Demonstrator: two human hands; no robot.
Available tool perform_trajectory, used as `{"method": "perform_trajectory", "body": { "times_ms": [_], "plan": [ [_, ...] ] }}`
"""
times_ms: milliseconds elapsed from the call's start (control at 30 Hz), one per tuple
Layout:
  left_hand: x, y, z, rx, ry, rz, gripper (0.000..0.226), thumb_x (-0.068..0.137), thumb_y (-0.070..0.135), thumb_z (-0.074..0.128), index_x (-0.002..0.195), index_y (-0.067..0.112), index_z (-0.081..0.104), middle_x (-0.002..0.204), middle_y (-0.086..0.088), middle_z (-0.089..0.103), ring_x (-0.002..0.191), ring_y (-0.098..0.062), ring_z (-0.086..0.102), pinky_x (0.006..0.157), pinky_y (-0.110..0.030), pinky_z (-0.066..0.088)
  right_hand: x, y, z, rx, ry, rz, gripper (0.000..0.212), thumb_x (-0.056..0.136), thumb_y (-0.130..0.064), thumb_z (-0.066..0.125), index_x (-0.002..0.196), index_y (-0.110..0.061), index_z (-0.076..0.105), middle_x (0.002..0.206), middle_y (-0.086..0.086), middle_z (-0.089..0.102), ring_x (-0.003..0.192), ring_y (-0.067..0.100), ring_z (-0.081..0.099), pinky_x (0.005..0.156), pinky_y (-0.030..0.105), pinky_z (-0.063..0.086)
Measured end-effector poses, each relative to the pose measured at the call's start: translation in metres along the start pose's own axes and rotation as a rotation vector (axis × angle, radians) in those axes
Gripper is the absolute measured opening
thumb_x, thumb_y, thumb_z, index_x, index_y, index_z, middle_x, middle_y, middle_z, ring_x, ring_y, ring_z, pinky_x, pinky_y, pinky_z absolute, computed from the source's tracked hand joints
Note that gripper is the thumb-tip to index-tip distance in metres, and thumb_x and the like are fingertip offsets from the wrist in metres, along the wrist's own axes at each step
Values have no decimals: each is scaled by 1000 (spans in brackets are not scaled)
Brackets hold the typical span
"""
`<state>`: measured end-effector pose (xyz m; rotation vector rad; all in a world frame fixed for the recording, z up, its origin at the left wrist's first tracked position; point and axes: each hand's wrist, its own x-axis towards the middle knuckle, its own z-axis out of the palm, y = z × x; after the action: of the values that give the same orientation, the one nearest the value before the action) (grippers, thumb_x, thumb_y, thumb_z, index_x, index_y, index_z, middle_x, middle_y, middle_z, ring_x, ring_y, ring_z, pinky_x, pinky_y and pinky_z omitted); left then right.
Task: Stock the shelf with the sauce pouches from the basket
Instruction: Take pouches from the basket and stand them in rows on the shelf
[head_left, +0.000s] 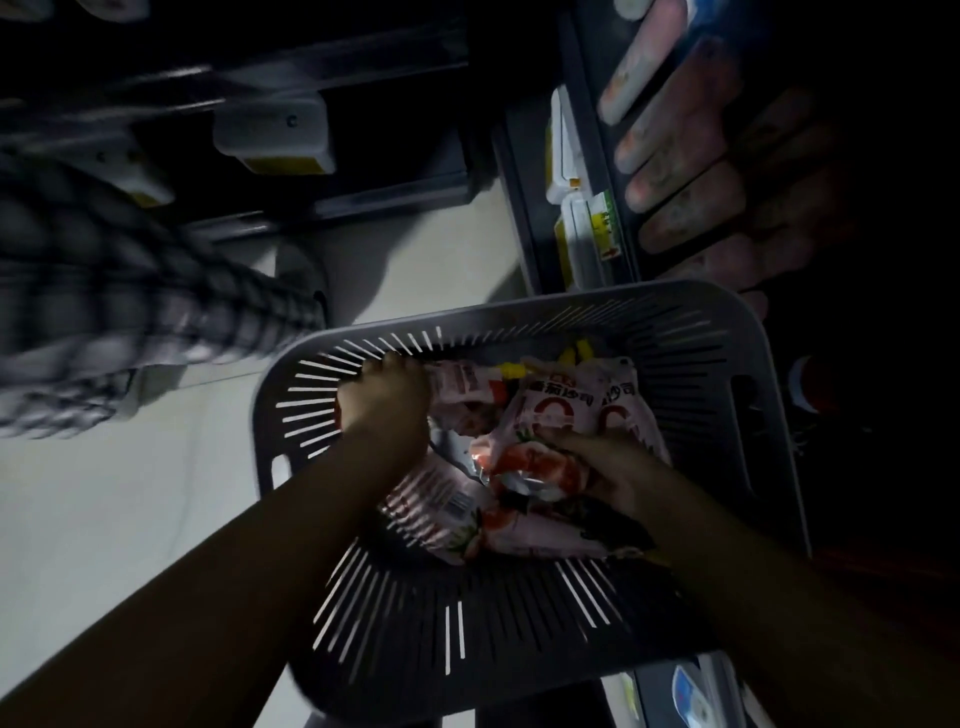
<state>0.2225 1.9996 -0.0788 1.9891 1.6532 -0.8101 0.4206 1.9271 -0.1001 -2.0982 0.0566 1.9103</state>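
A grey slotted basket (571, 317) sits low in front of me with several pink-and-red sauce pouches (563, 410) piled in it, some with yellow caps. Both hands are inside the basket. My left hand (382, 402) is closed on the end of a pouch (462, 387) at the basket's far left side. My right hand (602, 467) grips a crumpled pouch (535, 465) with a red tomato print near the middle. A dark shelf (597, 156) rises beyond the basket on the right, holding rows of pale packets.
White and yellow price-tag holders (576, 218) line the shelf edge just beyond the basket. Another shelf unit with tags (270, 137) stands at the upper left. A person in a checked sleeve (114, 312) is at the left. Pale floor (130, 493) lies on the left.
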Motion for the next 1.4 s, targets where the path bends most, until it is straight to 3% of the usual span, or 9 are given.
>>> {"method": "perform_trajectory", "body": {
  "times_ms": [100, 233, 333, 400, 533, 600, 700, 1100, 1400],
  "plan": [
    [-2, -10, -17, -239, -124, 8, 48, 85, 45, 50, 122, 16, 55, 124, -11, 61, 114, -30, 59, 86, -36, 49, -6, -3, -12, 125, -80, 26, 41, 66, -24, 79, 101, -5, 70, 101, 15, 73, 91, 27, 68, 76, 39, 56],
    [-15, -15, -19, -817, -337, -67, 28, 92, 16, 48, 100, -4, 66, 80, -23, 66, 57, -19, 60, 43, -14, 40, -19, -5, -24, 190, -146, 38, 54, 53, -24, 80, 102, -5, 69, 100, 15, 73, 90, 26, 69, 72, 36, 56],
    [-30, -15, -15, -1069, -465, -227, 47, 87, 3, 46, 42, 10, 59, 36, -1, 46, 31, -11, 42, 35, -11, 31, -33, 3, -27, 245, -246, 24, 41, 57, -10, 76, 96, -1, 69, 91, 15, 75, 78, 24, 73, 61, 32, 58],
    [-47, -15, -15, -1179, -542, -169, 57, 80, -3, 41, 25, 12, 43, 33, 0, 38, 27, -13, 36, 38, -11, 29, -44, 7, -30, 239, -297, -7, 24, 57, -3, 72, 82, -3, 74, 81, 13, 76, 70, 21, 73, 56, 29, 58],
    [-73, -15, -25, -1387, -545, -162, 43, 79, -2, 42, 41, 13, 55, 47, 0, 53, 50, -14, 50, 61, -26, 41, -72, 4, -36, 163, -365, -48, 19, 55, -4, 75, 73, -6, 77, 82, 12, 76, 71, 21, 73, 58, 31, 59],
    [-88, -14, -36, -1507, -604, -115, 18, 73, 18, 58, 73, 8, 73, 81, -12, 73, 78, -24, 68, 84, -35, 51, -86, -2, -38, 149, -370, -74, 19, 54, -2, 73, 73, -6, 76, 79, 11, 76, 68, 20, 73, 56, 30, 59],
    [-110, -12, -49, -1481, -577, 69, 45, 72, 49, 72, 114, 31, 68, 125, -2, 65, 117, -20, 60, 105, -43, 41, -110, -13, -38, 147, -392, -162, 22, 57, 1, 69, 77, -6, 74, 76, 10, 76, 66, 19, 73, 55, 28, 58],
    [-174, -1, -103, -1835, -286, 31, 47, 66, 21, 72, 110, 5, 66, 105, -19, 72, 93, -33, 70, 76, -39, 60, -195, -33, -37, 60, -430, -563, 53, 67, -31, 77, 114, -11, 66, 110, 11, 72, 103, 27, 68, 89, 40, 55],
    [-221, -19, -137, -1839, -170, 179, 34, 70, 16, 71, 103, 7, 68, 95, -15, 75, 78, -25, 74, 58, -30, 59, -271, -23, -26, 73, -327, -732, 53, 61, -25, 74, 110, -7, 67, 105, 13, 73, 94, 24, 71, 77, 32, 58]
  ]
}}
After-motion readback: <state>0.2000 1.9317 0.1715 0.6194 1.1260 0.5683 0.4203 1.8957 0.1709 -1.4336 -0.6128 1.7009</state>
